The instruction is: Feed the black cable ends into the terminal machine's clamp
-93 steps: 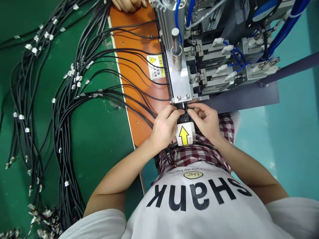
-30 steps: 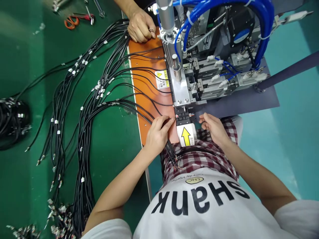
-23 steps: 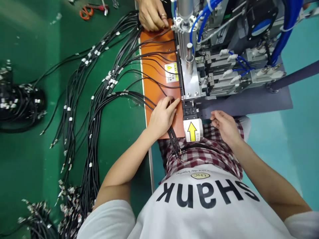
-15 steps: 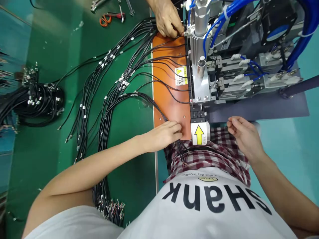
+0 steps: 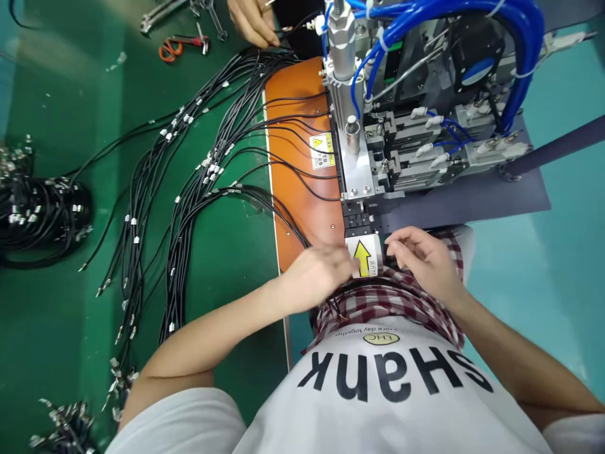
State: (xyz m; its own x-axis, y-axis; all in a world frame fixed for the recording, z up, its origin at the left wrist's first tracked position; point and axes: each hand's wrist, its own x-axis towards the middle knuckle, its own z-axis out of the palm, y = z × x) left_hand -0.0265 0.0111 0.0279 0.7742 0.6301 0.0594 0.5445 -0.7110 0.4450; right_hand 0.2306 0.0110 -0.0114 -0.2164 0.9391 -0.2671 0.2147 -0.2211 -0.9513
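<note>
My left hand [image 5: 321, 274] is smeared by motion at the near end of the orange plate [image 5: 295, 208], just left of the white label with a yellow arrow [image 5: 363, 257]. Black cable ends [image 5: 336, 304] hang below it over my checked shirt. My right hand [image 5: 418, 255] sits right of the label, its fingers curled with thumb and forefinger close together; what they hold, if anything, does not show. Black cables [image 5: 283, 221] run across the plate into the machine's black slotted track [image 5: 355, 221].
A metal machine [image 5: 373, 157] with blue hoses [image 5: 425, 19] stands behind the label. Several black cables with metal clips [image 5: 189, 189] spread over the green mat; a coil [image 5: 38, 208] lies far left. Another person's hand [image 5: 248, 22] works at the far end, near orange scissors [image 5: 170, 47].
My left hand has slid right toward the arrow label and is now blurred. My right hand moved left, closer to the label. The other person's hand has left the plate's far end.
</note>
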